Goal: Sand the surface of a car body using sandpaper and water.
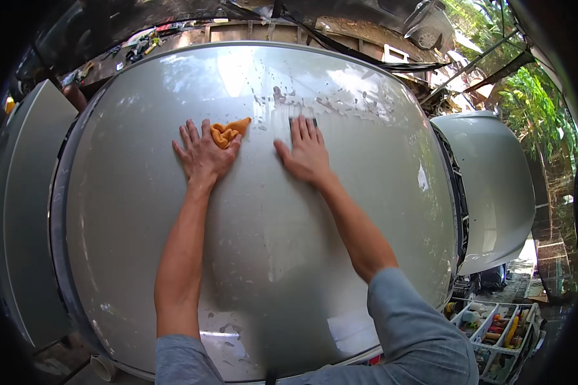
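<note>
A silver-grey car roof [265, 216] fills the middle of the view, with water drops and wet streaks on its far part and near the close edge. My left hand [204, 151] lies on the roof with its fingers spread, and an orange cloth [229, 133] is bunched between its thumb and index finger. To the right, my right hand [306, 149] presses flat on a dark sheet or pad [316, 122], mostly hidden under the fingers. That hand is slightly blurred and sits just below the wet patch.
The car's hood [496, 192] is at the right and a grey body panel [33, 207] at the left. A white crate [493, 305] of bottles and tools stands at the lower right. Beyond the roof are a wooden frame and another car [428, 36].
</note>
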The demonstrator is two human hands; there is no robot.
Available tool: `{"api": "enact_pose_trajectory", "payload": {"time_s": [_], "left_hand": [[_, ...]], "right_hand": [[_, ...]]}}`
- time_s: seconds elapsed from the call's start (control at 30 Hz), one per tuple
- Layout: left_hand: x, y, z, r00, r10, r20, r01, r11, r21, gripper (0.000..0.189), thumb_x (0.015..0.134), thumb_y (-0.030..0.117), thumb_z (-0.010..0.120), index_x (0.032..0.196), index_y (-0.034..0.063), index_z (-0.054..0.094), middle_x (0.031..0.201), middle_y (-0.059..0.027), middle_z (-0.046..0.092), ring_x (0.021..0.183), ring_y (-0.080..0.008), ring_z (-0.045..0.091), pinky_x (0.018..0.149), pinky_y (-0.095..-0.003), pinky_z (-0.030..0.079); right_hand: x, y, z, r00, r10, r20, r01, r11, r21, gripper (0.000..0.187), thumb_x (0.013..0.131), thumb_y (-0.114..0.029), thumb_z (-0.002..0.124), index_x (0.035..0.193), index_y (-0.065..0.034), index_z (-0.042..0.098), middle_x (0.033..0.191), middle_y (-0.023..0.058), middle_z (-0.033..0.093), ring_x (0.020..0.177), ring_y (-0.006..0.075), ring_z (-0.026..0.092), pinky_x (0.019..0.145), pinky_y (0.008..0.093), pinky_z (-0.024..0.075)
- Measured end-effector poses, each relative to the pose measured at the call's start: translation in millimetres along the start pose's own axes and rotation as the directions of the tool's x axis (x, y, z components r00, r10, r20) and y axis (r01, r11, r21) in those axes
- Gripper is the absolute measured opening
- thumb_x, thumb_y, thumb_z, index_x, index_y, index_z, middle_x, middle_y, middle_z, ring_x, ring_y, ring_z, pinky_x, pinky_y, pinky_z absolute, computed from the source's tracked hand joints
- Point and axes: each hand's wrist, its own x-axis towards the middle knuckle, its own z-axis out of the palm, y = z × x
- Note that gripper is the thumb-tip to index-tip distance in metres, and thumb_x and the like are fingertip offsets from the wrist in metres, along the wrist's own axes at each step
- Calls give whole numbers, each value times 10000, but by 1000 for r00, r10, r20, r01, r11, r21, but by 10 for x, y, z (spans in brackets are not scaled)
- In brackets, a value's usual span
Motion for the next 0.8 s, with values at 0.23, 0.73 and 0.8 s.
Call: {"api": "enact_pose_trajectory", "payload": {"time_s": [0.23,0.73,0.8], "left_hand": [[-19,-66,-153,1000,-15,-21,15,1000,22,885,774,658,571,1436,101,386,1529,-250,259,1453,-385,162,1162,-561,67],[4,-104,-99,999,-40,25,39,998,49,898,768,674,560,1442,108,384,1534,-239,258,1457,-367,162,1167,-546,73],[-88,-349,-215,998,-66,-1,66,993,102,898,767,675,560,1442,109,386,1533,-237,261,1457,-367,165,1167,-546,76]], "right_hand": [[-263,43,-105,995,-90,30,92,992,-83,801,954,-571,338,1483,24,249,1556,209,225,1456,342,171,1179,439,123],[-350,260,17,999,-37,-15,37,999,-5,826,941,-590,370,1485,19,246,1550,215,236,1452,359,184,1172,463,127],[-1060,-24,-70,996,-75,47,75,997,20,817,946,-586,358,1482,21,252,1549,217,235,1453,354,179,1175,456,124]]}}
